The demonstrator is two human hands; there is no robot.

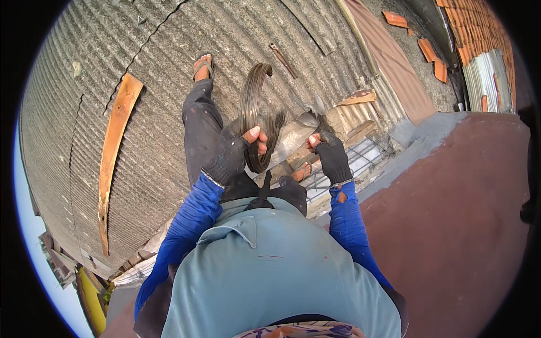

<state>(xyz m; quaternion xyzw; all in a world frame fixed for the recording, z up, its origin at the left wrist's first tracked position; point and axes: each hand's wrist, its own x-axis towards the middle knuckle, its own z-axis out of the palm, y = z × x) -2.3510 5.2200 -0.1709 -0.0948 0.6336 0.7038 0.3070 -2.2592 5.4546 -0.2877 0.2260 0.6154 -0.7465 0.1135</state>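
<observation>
My left hand [230, 151], in a dark fingerless glove, grips a curved bundle of thin metal wire [252, 101]. The bundle bends like a hook, and its loose cut ends fan out to the right of my fingers. Across from it, my right hand [332, 158] wears a matching glove. Its bare thumb and fingertips are pressed together in a pinch, apart from the bundle. Whatever may be between those fingertips is too small to make out. Below the hands, a greyish plastic sheet [293, 135] lies on the roof.
I stand on grey corrugated roofing [163, 67] in flip-flops. A long wooden plank [115, 141] lies at left. Below my right hand, a metal bar grid [360, 160] spans an opening. A maroon surface [451, 214] fills the right side. Broken orange tiles [428, 50] lie far right.
</observation>
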